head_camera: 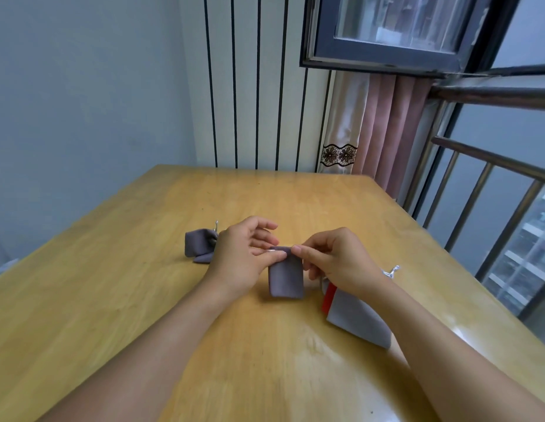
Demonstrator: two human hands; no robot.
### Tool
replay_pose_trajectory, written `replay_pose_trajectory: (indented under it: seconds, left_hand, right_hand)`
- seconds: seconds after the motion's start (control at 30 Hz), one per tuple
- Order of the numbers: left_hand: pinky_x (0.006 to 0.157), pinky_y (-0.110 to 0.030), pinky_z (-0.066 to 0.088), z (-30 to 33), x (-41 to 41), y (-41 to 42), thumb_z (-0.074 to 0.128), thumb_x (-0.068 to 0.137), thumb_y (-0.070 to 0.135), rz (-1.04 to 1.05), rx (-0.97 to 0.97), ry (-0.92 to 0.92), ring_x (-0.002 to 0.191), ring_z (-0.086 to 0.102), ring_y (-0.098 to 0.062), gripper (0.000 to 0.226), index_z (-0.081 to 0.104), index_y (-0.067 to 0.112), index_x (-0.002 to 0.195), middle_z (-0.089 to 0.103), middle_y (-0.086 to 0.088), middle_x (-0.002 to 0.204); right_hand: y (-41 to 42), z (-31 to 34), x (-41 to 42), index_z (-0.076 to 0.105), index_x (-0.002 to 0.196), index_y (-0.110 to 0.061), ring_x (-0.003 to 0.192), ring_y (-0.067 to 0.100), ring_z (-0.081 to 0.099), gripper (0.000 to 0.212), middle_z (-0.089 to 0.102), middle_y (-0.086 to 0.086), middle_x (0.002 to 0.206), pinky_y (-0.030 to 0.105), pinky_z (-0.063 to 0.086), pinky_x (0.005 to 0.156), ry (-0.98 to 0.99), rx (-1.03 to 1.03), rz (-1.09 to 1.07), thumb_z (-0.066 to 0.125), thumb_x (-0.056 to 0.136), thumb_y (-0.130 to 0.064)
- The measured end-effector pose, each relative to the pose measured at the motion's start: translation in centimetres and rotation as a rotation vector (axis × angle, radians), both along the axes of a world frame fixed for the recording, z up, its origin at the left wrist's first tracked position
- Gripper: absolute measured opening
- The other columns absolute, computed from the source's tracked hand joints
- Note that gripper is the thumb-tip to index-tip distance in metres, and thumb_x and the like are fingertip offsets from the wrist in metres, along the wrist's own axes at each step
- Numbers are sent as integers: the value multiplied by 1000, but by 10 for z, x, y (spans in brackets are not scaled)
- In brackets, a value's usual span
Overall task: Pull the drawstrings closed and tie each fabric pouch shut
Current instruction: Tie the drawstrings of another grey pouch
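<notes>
Grey-purple fabric forms the small drawstring pouch held upright at the middle of the wooden table, its lower edge on the tabletop. The left hand pinches the pouch's top edge from the left with thumb and forefinger, the other fingers loosely spread. The right hand pinches the same top edge from the right. Left of the held pouch lies a second grey-purple pouch, partly behind the left hand. To its right, under the right wrist, lies a pale grey pouch with a red edge and silvery cord ends.
</notes>
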State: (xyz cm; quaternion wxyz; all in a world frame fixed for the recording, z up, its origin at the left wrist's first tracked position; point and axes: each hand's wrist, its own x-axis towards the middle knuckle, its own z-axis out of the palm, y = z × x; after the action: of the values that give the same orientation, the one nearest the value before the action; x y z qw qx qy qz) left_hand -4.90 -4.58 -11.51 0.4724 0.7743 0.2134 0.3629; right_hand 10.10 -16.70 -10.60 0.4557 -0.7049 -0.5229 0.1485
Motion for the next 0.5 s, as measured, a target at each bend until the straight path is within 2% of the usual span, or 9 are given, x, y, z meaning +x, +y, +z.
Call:
replay_pose_trajectory:
  seconds: [0.03,0.1,0.17,0.2,0.27,0.37,0.43,0.5]
  left_hand:
    - [69,-18,55,0,0,2,84,74,10,40,31,41,70,63,-7,31,69,18,99,68,1,82]
    - [58,-13,46,0,-2,7,82,77,21,111,119,134,55,54,-3,9,73,19,80,66,5,65]
    - [48,-15,35,-2,-4,10,75,84,30,119,148,212,44,41,-3,26,69,15,63,53,9,47]
    - [47,-17,32,-2,-5,10,70,88,32,92,121,234,44,37,-4,34,66,13,60,47,11,45]
    - [53,-22,37,1,-5,8,57,96,34,3,-18,241,50,42,-7,39,62,9,67,50,9,55]
    - [51,-26,44,7,0,-1,43,104,29,-111,-465,143,60,57,-13,33,56,11,79,56,-3,75]
    - [49,-27,42,12,-2,-3,42,104,28,-166,-690,80,59,58,-18,30,52,12,81,56,-5,74]
    - [48,-27,39,12,-2,0,43,104,31,-182,-750,75,57,54,-19,33,48,14,76,56,-5,68]
  right_hand:
    - [0,0,2,71,71,-9,51,15,59,30,66,9,59,33,52,53,-55,-21,-23,71,90,-33]
    - [0,1,3,66,66,-12,47,12,54,34,62,4,55,31,49,53,-117,-39,-60,68,92,-33]
    - [0,3,1,60,63,-11,44,12,48,39,57,1,52,29,44,50,-49,1,-72,64,96,-31]
    - [0,4,1,57,63,-9,45,14,47,41,55,3,52,30,43,50,27,29,-67,62,98,-29]
    - [0,6,0,53,64,-5,47,18,47,43,53,6,53,30,43,48,198,72,-52,58,100,-29]
    - [1,6,1,54,68,-4,49,16,47,44,51,2,54,28,42,50,399,90,-50,56,100,-34]
    - [2,5,2,56,68,-9,53,18,47,42,51,4,58,32,41,55,508,82,-45,58,99,-37]
    - [2,5,3,58,69,-10,53,18,47,40,51,4,61,31,41,54,580,70,-40,59,98,-37]
